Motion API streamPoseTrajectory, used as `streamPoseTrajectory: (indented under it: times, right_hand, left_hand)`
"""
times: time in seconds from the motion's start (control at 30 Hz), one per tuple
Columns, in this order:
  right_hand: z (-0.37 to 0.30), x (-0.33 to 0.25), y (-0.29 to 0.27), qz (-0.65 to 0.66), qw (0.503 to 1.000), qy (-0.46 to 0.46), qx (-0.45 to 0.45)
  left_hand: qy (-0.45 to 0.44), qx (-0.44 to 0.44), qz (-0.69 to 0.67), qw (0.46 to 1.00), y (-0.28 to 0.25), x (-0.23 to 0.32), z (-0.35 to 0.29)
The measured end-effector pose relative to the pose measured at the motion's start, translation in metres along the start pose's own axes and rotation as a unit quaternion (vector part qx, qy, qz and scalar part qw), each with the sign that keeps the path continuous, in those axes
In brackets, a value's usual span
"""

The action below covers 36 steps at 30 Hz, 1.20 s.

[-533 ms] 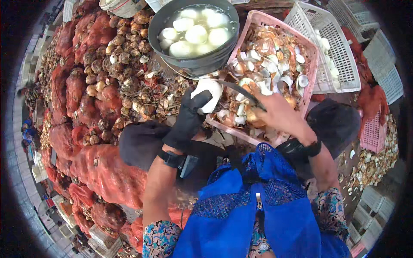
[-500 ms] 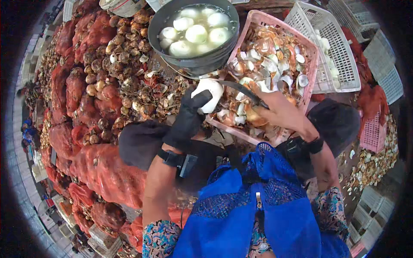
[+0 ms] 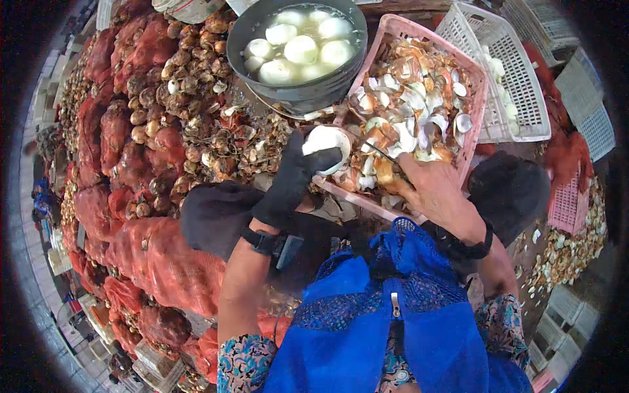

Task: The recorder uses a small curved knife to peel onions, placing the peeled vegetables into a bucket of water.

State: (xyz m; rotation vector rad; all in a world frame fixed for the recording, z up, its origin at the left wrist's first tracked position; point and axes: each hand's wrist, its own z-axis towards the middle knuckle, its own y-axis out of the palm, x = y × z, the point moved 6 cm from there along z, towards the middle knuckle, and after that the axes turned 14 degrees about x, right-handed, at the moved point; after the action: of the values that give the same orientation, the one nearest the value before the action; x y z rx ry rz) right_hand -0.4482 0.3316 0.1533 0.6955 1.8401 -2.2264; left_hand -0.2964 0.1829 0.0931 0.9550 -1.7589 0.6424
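Note:
My left hand (image 3: 285, 183), in a black glove, closes round a peeled white onion (image 3: 322, 139) at the left edge of a pink crate (image 3: 483, 98). To the right, my bare right hand (image 3: 443, 198) grips a thin dark knife (image 3: 380, 152), its blade pointing up and left, apart from the onion. The handle is hidden in my fingers. Below both hands, the crate holds brown skins and white onion peelings (image 3: 414, 103).
A dark round tub (image 3: 298, 99) with peeled onions in water stands just beyond my left hand. At the far right is a white basket (image 3: 527, 98) with peeled onions. Unpeeled onions (image 3: 180, 92) and red mesh sacks (image 3: 167, 265) cover the left side.
The knife has come away from the onion as my right hand moved down and right. My left hand has tilted the onion and shifted slightly right.

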Motion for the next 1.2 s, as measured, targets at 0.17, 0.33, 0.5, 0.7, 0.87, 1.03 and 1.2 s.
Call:
streamPoseTrajectory:
  times: [0.17,0.33,0.5,0.7,0.87,1.03,1.2]
  right_hand:
    - [0.003,0.006,0.009,-0.025,0.998,0.019,-0.056]
    - [0.002,0.012,0.016,-0.033,0.998,-0.02,-0.058]
    - [0.001,0.007,0.008,-0.041,0.998,-0.033,-0.032]
    - [-0.003,0.003,0.011,-0.071,0.996,-0.047,-0.025]
    - [0.005,0.008,0.026,-0.064,0.996,-0.035,-0.042]
    - [0.025,0.035,0.022,0.197,0.978,-0.041,-0.047]
    - [0.008,0.053,0.037,0.34,0.863,0.275,-0.254]
  left_hand:
    - [-0.001,-0.018,0.029,0.999,0.001,-0.012,0.003]
    - [-0.039,-0.045,-0.014,0.998,0.0,-0.019,0.003]
    - [-0.064,-0.043,-0.035,0.996,0.004,-0.019,0.002]
    - [-0.052,-0.037,-0.019,0.998,0.005,-0.016,-0.003]
    - [-0.13,-0.063,-0.032,0.989,0.007,-0.018,-0.007]
    - [-0.063,-0.091,-0.029,0.993,0.004,-0.014,-0.003]
    - [-0.086,-0.08,-0.074,0.99,0.008,-0.012,-0.008]
